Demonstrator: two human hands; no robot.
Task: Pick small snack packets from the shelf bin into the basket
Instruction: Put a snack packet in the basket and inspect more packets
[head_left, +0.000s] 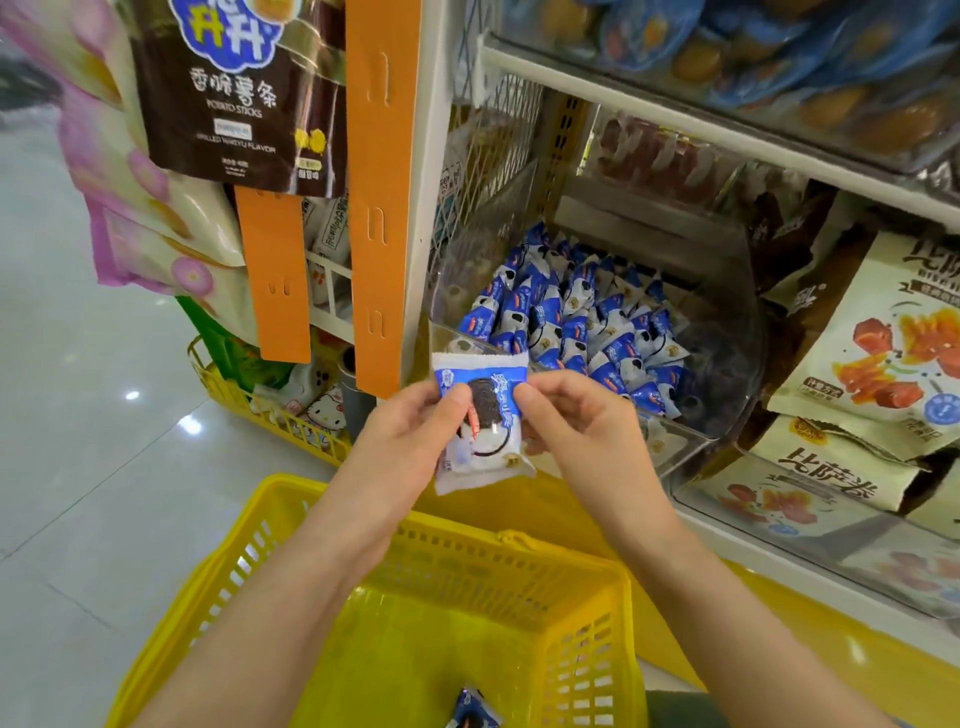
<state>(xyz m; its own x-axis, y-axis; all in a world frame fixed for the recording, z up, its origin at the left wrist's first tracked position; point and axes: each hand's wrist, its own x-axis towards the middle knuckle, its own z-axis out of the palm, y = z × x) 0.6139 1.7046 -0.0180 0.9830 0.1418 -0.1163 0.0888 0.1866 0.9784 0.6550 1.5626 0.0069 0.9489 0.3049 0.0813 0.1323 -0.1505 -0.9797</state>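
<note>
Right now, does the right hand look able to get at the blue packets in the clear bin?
Probably yes: the right hand sits just before the clear bin, whose top is open above the blue packets. But it pinches the held packet, so it must let go first.

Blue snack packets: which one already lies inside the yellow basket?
The packet at the bottom edge, on the basket floor. A second packet is pinched between left hand and right hand; the rest fill the clear shelf bin.
</note>
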